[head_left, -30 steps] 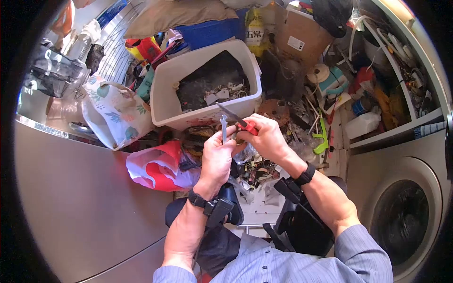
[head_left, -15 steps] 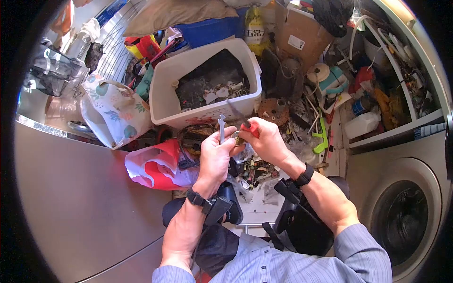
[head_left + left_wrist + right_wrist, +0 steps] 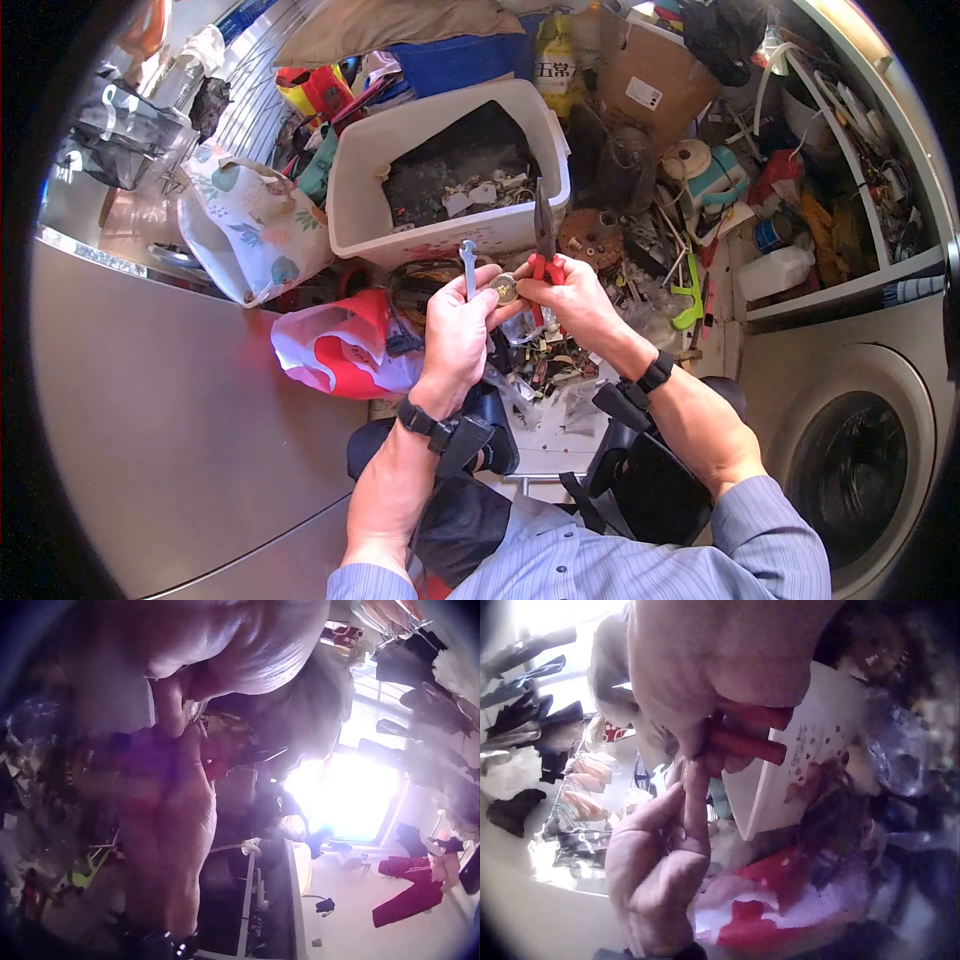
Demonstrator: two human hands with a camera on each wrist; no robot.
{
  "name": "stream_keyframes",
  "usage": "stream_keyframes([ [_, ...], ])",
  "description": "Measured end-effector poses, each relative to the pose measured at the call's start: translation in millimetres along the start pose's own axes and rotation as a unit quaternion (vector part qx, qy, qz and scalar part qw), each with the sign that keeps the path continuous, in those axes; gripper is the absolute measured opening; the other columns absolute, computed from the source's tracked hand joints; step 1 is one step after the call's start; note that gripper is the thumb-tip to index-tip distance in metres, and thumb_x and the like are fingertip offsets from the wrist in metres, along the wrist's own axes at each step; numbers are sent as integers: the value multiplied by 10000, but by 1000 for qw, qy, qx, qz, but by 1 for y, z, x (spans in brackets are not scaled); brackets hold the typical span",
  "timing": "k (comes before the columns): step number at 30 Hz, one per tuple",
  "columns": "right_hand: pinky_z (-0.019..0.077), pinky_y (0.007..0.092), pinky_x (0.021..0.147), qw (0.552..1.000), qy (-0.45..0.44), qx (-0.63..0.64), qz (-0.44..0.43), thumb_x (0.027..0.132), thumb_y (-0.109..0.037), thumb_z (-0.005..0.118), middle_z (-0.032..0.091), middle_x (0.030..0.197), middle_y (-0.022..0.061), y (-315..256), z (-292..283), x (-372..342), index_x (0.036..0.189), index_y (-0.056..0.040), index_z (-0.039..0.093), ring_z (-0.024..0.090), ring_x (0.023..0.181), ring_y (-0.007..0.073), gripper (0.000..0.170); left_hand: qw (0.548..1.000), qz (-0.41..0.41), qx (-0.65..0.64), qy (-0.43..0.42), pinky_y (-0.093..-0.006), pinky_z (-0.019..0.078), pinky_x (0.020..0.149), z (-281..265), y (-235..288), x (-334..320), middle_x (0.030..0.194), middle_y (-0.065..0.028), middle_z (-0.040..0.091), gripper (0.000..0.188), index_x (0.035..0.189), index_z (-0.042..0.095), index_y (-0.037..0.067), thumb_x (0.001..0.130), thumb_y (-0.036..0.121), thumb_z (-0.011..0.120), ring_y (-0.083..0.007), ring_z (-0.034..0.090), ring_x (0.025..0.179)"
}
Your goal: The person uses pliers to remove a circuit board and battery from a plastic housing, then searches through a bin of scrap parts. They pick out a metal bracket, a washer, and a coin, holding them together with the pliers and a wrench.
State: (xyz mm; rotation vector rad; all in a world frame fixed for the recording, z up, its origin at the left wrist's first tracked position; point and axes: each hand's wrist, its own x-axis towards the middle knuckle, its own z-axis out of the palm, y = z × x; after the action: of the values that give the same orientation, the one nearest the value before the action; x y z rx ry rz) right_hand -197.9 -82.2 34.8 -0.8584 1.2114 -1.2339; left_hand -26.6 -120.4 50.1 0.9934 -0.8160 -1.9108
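In the head view my left hand (image 3: 456, 330) grips a small silver open-end wrench (image 3: 468, 268), its jaw end upward. A small round metal piece (image 3: 504, 289) with a brass-coloured middle sits between the fingertips of both hands. My right hand (image 3: 580, 305) holds needle-nose pliers (image 3: 543, 225) with red handles, their dark tip pointing up and away from me. Those red handles (image 3: 746, 744) stick out beneath the fingers in the right wrist view. Both hands meet at the fingertips, and the left wrist view shows the round piece mostly hidden there.
Beyond the hands stands a white bin (image 3: 350, 190) with scraps inside. A floral bag (image 3: 255, 230) and a red-and-white plastic bag (image 3: 340, 350) lie left. Loose parts (image 3: 550, 365) cover the floor below. A washing machine (image 3: 850, 450) is at the right.
The pliers have swung from pointing up-left to nearly upright in my right hand, their handles now hanging below the fingers. The round piece shows more fully. The left hand keeps the wrench.
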Motion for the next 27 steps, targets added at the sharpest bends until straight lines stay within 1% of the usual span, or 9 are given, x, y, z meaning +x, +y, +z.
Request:
stream_keyframes([
  [3,504,266,644,999,9,21,49,914,-114,725,693,842,20,-2,3,-1,1011,-12,701,626,737,88,143,999,-17,-31,-18,-374,637,908,-8,4,2,1144,-179,679,307,1234,572,-106,933,-111,517,-270,714,1032],
  [5,504,267,636,981,13,180,67,898,-113,739,689,847,28,5,5,1,1004,-10,694,629,728,98,154,998,-24,-53,-34,-381,633,921,-11,5,4,1153,-184,676,341,1241,567,-107,908,-136,497,-281,711,1046],
  [15,543,298,681,995,23,84,46,878,-80,739,694,854,51,8,7,10,988,-13,668,664,739,142,147,997,-22,-69,-34,-402,613,975,-17,6,2,1192,-206,675,333,1249,575,-93,926,-123,501,-306,699,1095],
  [18,544,291,702,981,43,157,100,866,-75,742,693,845,56,9,2,11,951,-16,666,675,757,151,128,996,-21,-83,-19,-402,609,980,-22,4,4,1203,-212,677,319,1251,578,-83,940,-111,515,-316,698,1104],
  [21,532,300,676,990,14,48,135,844,-78,740,679,797,55,7,-6,32,910,-19,658,660,716,156,121,996,-13,-86,-13,-399,609,979,-24,7,3,1200,-210,683,314,1250,583,-72,946,-108,518,-326,695,1116],
  [22,490,301,607,990,-40,-109,76,833,-100,736,653,738,41,-34,-3,56,877,-35,652,611,657,135,114,996,-13,-82,-21,-398,609,976,-24,8,2,1194,-208,688,312,1248,586,-66,948,-108,515,-330,693,1123],
  [24,439,277,545,990,33,-132,-39,833,-107,724,630,708,16,-47,-11,106,877,-56,655,564,617,103,96,996,-7,-89,-27,-386,617,955,-18,7,-2,1187,-202,695,289,1241,591,-58,958,-93,541,-324,696,1119],
  [26,433,270,540,985,100,-115,-85,849,-96,715,629,718,4,-72,-10,107,912,-59,667,555,612,93,88,997,6,-76,-16,-375,624,936,-12,12,-2,1175,-194,702,265,1234,594,-53,969,-61,584,-310,706,1099],
  [27,435,271,541,987,71,-127,-74,861,-100,713,636,732,3,-80,-8,91,931,-55,672,559,618,89,93,997,14,-71,-10,-362,645,873,-9,14,-5,1160,-171,707,254,1217,611,-40,964,-28,636,-281,721,1051],
])
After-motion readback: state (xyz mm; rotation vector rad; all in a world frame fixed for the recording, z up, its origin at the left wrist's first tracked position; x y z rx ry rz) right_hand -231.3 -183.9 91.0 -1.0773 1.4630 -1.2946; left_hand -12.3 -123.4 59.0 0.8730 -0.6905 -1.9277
